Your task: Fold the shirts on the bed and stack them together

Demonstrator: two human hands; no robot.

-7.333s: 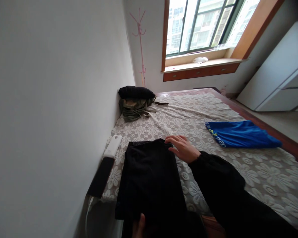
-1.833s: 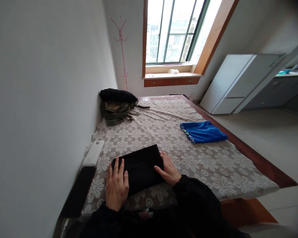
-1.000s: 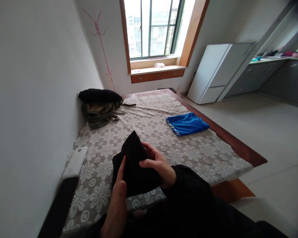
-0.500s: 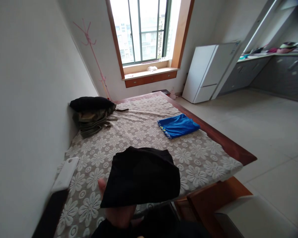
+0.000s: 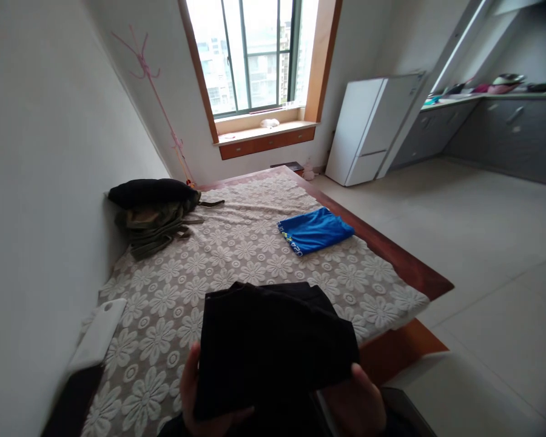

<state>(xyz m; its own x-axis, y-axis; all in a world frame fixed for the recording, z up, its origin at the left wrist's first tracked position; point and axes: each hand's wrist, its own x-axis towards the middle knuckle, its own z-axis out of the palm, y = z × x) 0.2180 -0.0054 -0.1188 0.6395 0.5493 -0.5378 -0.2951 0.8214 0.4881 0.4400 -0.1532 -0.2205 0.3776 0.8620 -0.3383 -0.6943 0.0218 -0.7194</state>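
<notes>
A folded black garment [image 5: 273,346] is held up in front of me, above the near part of the bed; its exact kind does not show. My left hand [image 5: 195,394] grips its left edge, thumb up along the side and fingers underneath. At the lower right corner, my right hand [image 5: 361,397] grips the cloth, with the thumb on the edge and the other fingers mostly hidden. Farther off, a folded blue garment [image 5: 316,230] with white and yellow print lies flat on the floral bedspread [image 5: 159,343].
Against the left wall lie a black pillow-like item [image 5: 152,193] and an olive bag [image 5: 152,233]. A white board-like object [image 5: 97,337] rests at the left edge. A wooden bed rim [image 5: 391,255] runs along the right; a white fridge [image 5: 368,130] stands beyond.
My right hand has come into view and taken hold of the garment's right corner. The black garment now looks wider and flatter. The view has shifted slightly to the right.
</notes>
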